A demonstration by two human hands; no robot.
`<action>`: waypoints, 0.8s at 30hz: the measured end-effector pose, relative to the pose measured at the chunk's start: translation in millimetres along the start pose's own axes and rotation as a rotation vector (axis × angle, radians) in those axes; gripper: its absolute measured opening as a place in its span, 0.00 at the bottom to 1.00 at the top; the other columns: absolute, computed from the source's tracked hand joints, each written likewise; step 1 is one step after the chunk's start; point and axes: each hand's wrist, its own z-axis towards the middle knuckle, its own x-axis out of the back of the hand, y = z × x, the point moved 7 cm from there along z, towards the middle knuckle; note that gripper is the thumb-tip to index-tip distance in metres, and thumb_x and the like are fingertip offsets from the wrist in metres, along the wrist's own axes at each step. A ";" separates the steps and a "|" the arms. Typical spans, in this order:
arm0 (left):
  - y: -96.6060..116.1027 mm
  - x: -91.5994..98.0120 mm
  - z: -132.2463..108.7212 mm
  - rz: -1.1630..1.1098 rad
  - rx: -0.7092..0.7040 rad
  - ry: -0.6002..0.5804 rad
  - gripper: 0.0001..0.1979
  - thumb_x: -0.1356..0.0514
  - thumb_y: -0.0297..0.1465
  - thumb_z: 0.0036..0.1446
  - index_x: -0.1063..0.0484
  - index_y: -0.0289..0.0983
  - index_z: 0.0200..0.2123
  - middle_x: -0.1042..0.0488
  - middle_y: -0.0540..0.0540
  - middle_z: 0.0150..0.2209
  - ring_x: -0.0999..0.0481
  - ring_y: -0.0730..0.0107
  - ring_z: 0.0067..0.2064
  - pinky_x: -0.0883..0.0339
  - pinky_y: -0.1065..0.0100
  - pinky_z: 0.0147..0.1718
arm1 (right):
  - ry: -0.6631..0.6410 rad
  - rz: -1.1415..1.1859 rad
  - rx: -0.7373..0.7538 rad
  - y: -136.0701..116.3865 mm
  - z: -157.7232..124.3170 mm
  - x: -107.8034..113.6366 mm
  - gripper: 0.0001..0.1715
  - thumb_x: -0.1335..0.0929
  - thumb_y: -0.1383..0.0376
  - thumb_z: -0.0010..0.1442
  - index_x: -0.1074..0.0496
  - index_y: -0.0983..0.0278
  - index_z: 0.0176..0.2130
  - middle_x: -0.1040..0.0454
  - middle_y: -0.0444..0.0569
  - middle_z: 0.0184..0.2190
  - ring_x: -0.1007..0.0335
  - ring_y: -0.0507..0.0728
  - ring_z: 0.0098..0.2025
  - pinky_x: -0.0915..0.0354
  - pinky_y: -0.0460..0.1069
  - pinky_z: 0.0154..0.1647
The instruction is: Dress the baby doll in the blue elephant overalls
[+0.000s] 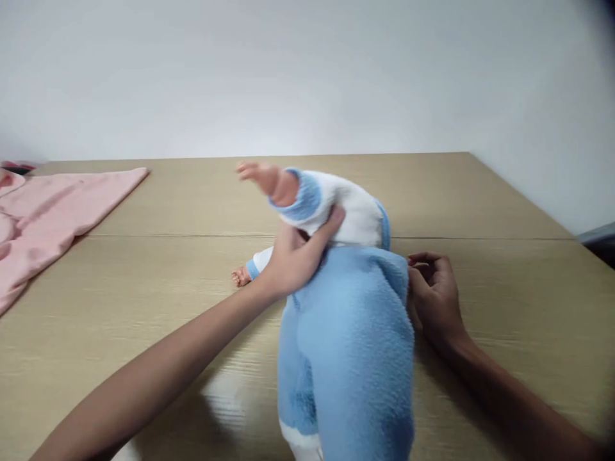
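A baby doll (pixel 355 320) in blue and white fleecy clothes lies tilted on its side, its back and legs toward me. My left hand (pixel 302 256) is closed around its upper body, thumb across the white sleeve. One doll arm (pixel 273 182) sticks up to the left with a blue cuff, and the other arm (pixel 243 275) rests on the table. At the waist on the right, my right hand (pixel 435 291) has curled fingers against the edge of the doll's blue trousers (pixel 360 307). Its fingertips are partly hidden by the cloth. The doll's head is out of sight.
A pink garment (pixel 72 205) lies spread at the left of the wooden table (pixel 504 320), with a dark and red item (pixel 16 166) behind it. A pale wall (pixel 307 77) stands behind the table. Something dark (pixel 600 240) shows at the right edge.
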 end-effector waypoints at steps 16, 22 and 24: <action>-38.7 75.7 -49.3 -0.492 0.175 0.414 0.22 0.27 0.43 0.62 0.17 0.45 0.57 0.10 0.47 0.48 0.17 0.45 0.66 0.24 0.48 0.70 | -0.401 0.300 0.421 -82.7 -61.2 -73.5 0.15 0.31 0.64 0.78 0.30 0.53 0.61 0.25 0.49 0.55 0.26 0.58 0.54 0.29 0.58 0.61; -30.8 77.7 -54.7 -0.538 0.064 0.580 0.21 0.27 0.33 0.60 0.19 0.42 0.57 0.12 0.52 0.44 0.17 0.58 0.63 0.29 0.62 0.71 | -0.515 0.297 0.452 -112.2 -69.1 -106.5 0.19 0.26 0.64 0.73 0.30 0.54 0.59 0.26 0.49 0.55 0.26 0.60 0.57 0.28 0.59 0.61; -33.5 75.6 -53.2 -0.586 0.085 0.564 0.20 0.28 0.37 0.60 0.19 0.43 0.55 0.12 0.52 0.46 0.18 0.57 0.64 0.28 0.62 0.70 | -0.527 0.246 0.495 -119.1 -69.2 -110.5 0.20 0.25 0.64 0.71 0.28 0.54 0.59 0.27 0.50 0.56 0.27 0.61 0.59 0.29 0.60 0.62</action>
